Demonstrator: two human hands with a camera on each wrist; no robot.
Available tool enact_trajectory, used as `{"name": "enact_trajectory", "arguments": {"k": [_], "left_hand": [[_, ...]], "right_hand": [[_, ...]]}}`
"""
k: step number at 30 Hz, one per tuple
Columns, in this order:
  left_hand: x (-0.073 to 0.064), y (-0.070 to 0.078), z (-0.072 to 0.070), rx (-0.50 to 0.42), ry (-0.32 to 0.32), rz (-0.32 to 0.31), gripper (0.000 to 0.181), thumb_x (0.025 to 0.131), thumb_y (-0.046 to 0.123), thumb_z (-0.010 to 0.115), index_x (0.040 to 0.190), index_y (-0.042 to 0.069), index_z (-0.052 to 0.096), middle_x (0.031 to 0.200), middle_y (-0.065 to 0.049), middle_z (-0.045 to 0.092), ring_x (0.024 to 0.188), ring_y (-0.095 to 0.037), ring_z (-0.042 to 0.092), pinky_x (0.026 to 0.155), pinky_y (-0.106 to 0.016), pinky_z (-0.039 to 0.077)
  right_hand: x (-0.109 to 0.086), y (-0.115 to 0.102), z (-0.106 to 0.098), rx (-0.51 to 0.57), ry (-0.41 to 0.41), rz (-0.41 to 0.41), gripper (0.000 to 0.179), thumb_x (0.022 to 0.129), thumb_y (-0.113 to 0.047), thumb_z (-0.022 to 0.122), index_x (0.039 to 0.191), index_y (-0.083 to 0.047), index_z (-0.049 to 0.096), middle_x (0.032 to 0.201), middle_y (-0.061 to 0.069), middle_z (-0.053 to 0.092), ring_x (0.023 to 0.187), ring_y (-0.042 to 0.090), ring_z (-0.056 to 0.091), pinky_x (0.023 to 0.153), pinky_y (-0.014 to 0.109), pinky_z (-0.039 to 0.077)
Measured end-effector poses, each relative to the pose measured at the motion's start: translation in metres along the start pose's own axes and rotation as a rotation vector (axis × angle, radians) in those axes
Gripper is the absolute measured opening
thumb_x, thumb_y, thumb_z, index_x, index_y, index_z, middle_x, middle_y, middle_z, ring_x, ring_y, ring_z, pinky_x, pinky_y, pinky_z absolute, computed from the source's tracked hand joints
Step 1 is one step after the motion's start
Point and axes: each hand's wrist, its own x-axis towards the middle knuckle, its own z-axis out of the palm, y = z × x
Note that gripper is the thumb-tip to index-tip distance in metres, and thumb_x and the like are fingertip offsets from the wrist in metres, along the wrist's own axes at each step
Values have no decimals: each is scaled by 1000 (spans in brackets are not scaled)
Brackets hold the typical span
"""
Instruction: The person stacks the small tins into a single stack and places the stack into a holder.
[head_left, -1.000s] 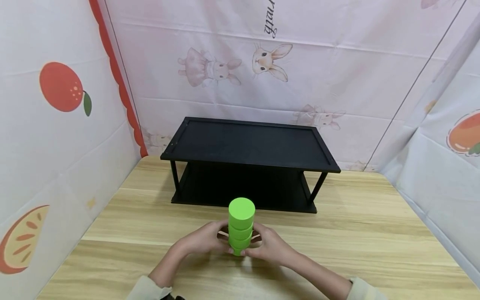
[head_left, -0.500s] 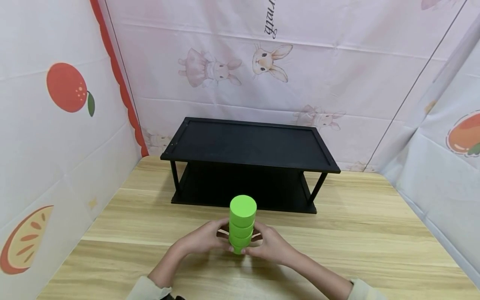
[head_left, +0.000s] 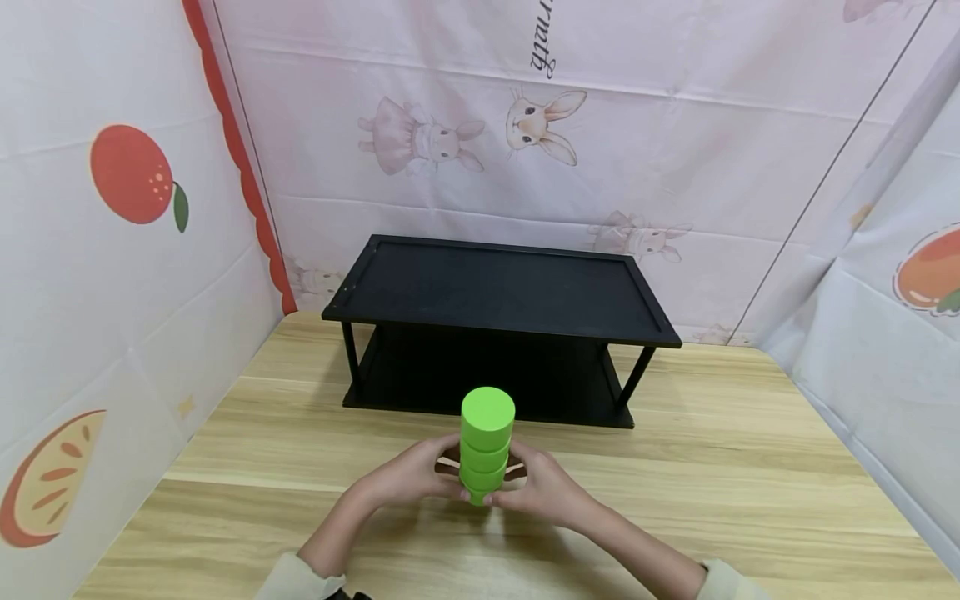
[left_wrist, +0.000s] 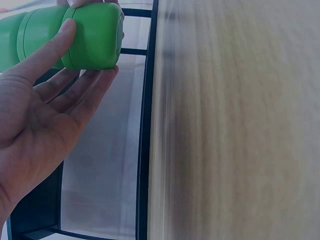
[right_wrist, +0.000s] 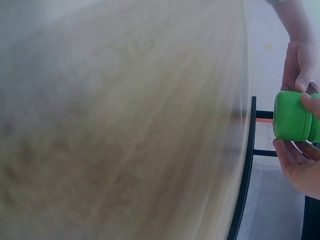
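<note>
A bright green cylinder [head_left: 486, 433], ringed by grooves into several sections like stacked round containers, stands upright between both hands in the head view. My left hand [head_left: 415, 475] grips its lower part from the left, thumb on the near side. From the right, my right hand [head_left: 543, 490] holds it the same way. The left wrist view shows the cylinder's rounded lower end [left_wrist: 96, 37] raised off the table, with the left thumb and fingers around it. In the right wrist view, the right fingers [right_wrist: 286, 156] curve beneath the green side. Part of the far fingers is hidden behind the cylinder.
Just beyond the hands stands a black two-tier rack [head_left: 495, 287], with posts between its upper and lower shelves. Under it lies a wood-grain table [head_left: 720, 475]. Printed cloth walls [head_left: 450, 50] close off the back and both sides.
The green cylinder has risen slightly and shifted a little to the right and away, with both hands around it. The rack stays in place.
</note>
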Motion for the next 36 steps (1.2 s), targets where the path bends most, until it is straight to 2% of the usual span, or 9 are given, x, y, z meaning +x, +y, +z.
{"name": "enact_trajectory", "arguments": {"k": [11, 29, 36], "left_hand": [[2, 1, 2, 12, 16, -26, 61, 75, 18, 77, 129, 9, 48, 113, 0, 57, 108, -23, 52, 90, -38, 44], [5, 1, 4, 37, 35, -15, 61, 75, 18, 77, 129, 10, 48, 115, 0, 57, 107, -20, 52, 91, -36, 43], [6, 4, 4, 36, 50, -15, 59, 76, 20, 76, 127, 11, 49, 115, 1, 57, 108, -19, 52, 92, -39, 43]], "right_hand": [[-2, -1, 0, -15, 32, 5, 49, 73, -23, 78, 114, -8, 55, 101, 0, 61, 90, 18, 61, 78, 28, 51], [-2, 0, -1, -44, 67, -13, 47, 72, -24, 79, 112, -8, 57, 103, -1, 61, 90, 16, 60, 78, 31, 51], [-4, -8, -5, -25, 91, -28, 45, 72, -20, 79, 110, -6, 58, 103, 1, 62, 89, 19, 60, 79, 38, 51]]}}
